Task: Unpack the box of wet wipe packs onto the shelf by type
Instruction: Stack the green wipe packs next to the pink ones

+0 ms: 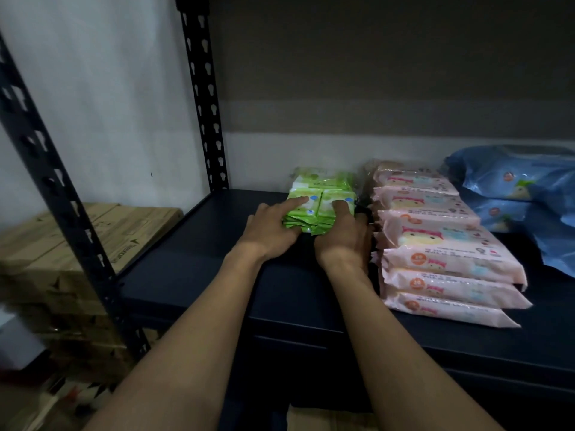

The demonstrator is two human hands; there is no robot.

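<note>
A small stack of green wet wipe packs (320, 209) lies on the dark shelf (193, 269), toward its far side, with the left hand (270, 230) clasping its left edge, index finger stretched over the top, and the right hand (343, 236) gripping its right edge. Just right of it, pink wet wipe packs (435, 244) run in an overlapping row from far to near. Blue packs (516, 194) are piled at the far right, and cardboard boxes (62, 244) stand left beyond the black upright (203, 98).

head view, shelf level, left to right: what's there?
cardboard boxes → black shelf upright → left hand → green wipe packs → pink wipe packs → blue wipe packs
</note>
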